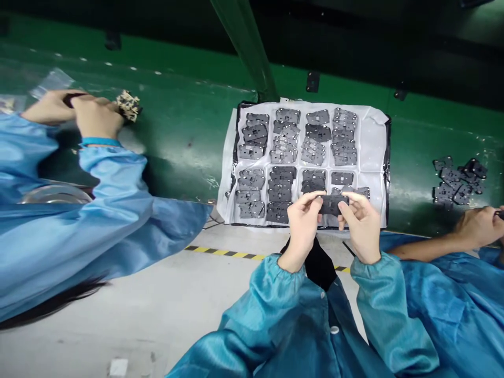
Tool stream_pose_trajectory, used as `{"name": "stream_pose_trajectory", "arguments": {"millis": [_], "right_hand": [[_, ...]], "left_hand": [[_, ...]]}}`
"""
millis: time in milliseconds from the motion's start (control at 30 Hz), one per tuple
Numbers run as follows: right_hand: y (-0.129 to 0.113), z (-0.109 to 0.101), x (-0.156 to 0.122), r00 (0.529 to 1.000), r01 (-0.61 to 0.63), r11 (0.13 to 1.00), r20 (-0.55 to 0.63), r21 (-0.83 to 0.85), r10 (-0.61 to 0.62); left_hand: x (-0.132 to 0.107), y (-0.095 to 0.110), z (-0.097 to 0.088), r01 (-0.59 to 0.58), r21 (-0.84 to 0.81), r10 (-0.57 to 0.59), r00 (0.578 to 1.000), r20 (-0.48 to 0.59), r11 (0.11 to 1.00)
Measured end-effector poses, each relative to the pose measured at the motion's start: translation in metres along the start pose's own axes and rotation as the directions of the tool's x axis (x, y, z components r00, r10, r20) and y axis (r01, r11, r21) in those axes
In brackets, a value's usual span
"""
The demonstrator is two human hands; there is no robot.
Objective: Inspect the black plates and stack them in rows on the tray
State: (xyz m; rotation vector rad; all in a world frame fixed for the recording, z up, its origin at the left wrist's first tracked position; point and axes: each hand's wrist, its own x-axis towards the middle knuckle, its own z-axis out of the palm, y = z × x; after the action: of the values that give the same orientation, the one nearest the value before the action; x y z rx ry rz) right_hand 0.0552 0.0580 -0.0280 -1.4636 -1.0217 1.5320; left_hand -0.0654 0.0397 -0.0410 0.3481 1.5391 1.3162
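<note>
Between my two hands is a small dark rectangular plate, held level over the front edge of a lined tray. My left hand pinches its left end between thumb and fingers. At the right end, my right hand grips it the same way. The tray has a white plastic liner and holds rows of overlapping dark flat plates with small holes. Several plates lie just beyond my fingers, partly hidden by them.
A loose pile of dark parts lies on the green bench at right. On the left, a co-worker's hands are beside a cluster of small pale parts and a clear bag. Another co-worker's hand is at far right.
</note>
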Motion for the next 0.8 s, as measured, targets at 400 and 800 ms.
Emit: {"name": "stream_pose_trajectory", "arguments": {"millis": [400,800], "right_hand": [[0.069,0.011,-0.031,1.0,0.025,0.95,0.0,-0.31,-0.026],[0.074,-0.065,0.064,0.909,0.181,0.477,-0.039,-0.86,-0.415]], "left_hand": [[-0.011,-0.047,-0.079,-0.099,0.4,0.106,0.994,0.004,0.911],[0.023,-0.048,-0.092,-0.619,0.738,0.314,0.781,0.54,0.269]]}}
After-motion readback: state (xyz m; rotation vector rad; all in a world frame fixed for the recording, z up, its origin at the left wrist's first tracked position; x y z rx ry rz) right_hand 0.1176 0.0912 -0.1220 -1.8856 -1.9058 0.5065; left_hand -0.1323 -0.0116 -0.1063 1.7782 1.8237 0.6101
